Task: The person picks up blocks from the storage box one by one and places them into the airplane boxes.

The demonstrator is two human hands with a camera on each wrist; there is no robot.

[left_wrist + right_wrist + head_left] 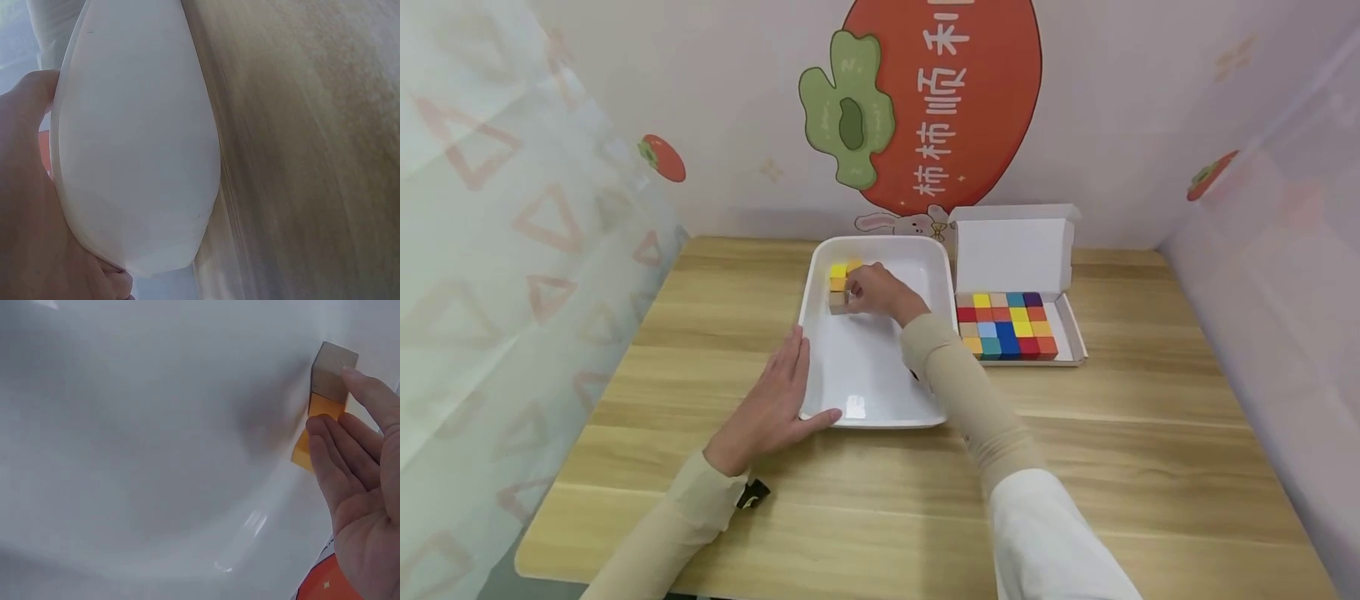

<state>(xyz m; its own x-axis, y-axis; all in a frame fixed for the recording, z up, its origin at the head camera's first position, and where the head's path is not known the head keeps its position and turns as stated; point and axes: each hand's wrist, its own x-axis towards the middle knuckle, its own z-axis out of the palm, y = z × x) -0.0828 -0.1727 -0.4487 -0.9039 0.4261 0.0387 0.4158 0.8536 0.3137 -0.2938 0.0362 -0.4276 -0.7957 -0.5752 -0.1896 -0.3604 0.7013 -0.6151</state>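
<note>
A white tray [880, 400] lies on the table. My left hand [771, 400] rests along its near left corner, fingers straight beside the wall and thumb over the rim. Inside, my right hand [880, 292] touches a short row of small cubes by the left wall. Its thumb is on a plain wooden cube [334, 372], and its extended fingertips lie against an orange cube [326, 407]. Farther along the row is a yellow cube [838, 271], with another yellow-orange cube [854, 264] beside it, partly hidden by the hand.
Right of the tray stands an open white box [1063, 329], lid raised, holding rows of colored cubes [1006, 327]. The right forearm crosses the tray's right rim. Behind is a printed backdrop [737, 100], and the wooden table [1120, 467] extends on both sides.
</note>
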